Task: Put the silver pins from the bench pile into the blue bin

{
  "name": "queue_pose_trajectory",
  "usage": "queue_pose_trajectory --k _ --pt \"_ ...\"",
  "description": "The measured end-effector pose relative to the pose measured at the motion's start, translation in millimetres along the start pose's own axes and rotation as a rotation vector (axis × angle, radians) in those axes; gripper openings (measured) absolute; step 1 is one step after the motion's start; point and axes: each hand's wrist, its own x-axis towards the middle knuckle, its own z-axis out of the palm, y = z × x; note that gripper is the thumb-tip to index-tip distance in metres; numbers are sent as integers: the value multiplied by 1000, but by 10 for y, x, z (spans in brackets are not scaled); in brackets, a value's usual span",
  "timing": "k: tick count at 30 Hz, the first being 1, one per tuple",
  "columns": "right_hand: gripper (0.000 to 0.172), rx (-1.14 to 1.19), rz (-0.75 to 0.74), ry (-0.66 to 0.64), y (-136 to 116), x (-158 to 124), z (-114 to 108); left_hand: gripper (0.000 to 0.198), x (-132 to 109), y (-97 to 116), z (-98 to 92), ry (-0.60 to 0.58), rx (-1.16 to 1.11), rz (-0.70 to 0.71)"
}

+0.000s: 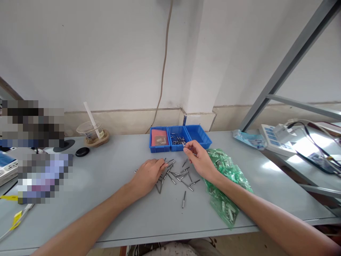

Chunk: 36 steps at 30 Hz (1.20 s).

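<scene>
Loose blind rivets (183, 174), thin metal pins with a thicker sleeve, lie scattered on the grey table. My left hand (149, 174) rests at the left side of this pile, fingers curled, with one rivet at the thumb and index fingertips; its other fingers are hidden underneath. Over the front edge of the middle blue bin (176, 146), my right hand (197, 156) pinches a small metal rivet, mostly covered by the fingers. More rivets lie inside that bin. A single rivet (184, 200) lies apart, closer to the table's front.
Beside the middle bin stand a left blue bin (160, 150) holding a red packet and a right blue bin (198, 135). Green plastic bags (226, 177) of parts lie under my right forearm. A lidded cup (92, 129) and black oval object (82, 152) sit left.
</scene>
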Motion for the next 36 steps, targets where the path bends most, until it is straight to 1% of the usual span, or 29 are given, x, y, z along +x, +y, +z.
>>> queue_pose_trajectory --k 5,10,14,18,26,31,36 --pt "21 -9 2 2 -20 1 0 39 18 30 -81 0 -102 -54" --pt "21 -7 1 0 -21 -1 2 37 29 19 -99 -11 -157 -65" --pt "21 -16 3 -5 -48 -11 -2 38 33 -9 -89 37 -150 -73" --pt "23 -18 13 -5 -60 -13 -5 39 45 -27 -80 85 -141 -27" --pt "24 -5 0 -9 -15 -12 -3 33 64 -56 -56 128 -65 88" --pt "22 -16 6 -16 -33 -20 -6 26 62 -56 -60 170 -52 99" --pt "22 -18 1 -18 -49 -19 -7 20 54 -8 -96 183 -65 78"
